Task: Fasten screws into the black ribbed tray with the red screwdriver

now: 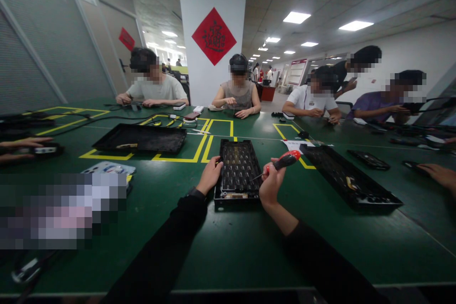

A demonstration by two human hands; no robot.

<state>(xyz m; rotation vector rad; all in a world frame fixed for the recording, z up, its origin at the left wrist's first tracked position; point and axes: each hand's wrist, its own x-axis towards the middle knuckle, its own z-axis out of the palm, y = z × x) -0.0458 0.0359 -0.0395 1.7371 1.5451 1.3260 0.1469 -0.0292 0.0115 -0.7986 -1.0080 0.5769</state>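
A black rectangular tray (218, 195) lies on the green table straight ahead of me, with rows of small shiny pieces inside and a pale strip at its near end. My left hand (210, 175) grips the tray's left side wall. In my right hand (271, 189), at the tray's right edge, is a screwdriver (288, 158) with a red and black handle. The handle tilts up to the right, while the thin shaft points down-left into the tray. Whether its tip touches anything there I cannot tell.
Another black tray (138, 137) lies farther left, and a long one (356, 180) to the right beside a flat black device (368, 159). A blurred-out object (71, 209) is at near left. Several people sit around the table; other people's hands show at both edges.
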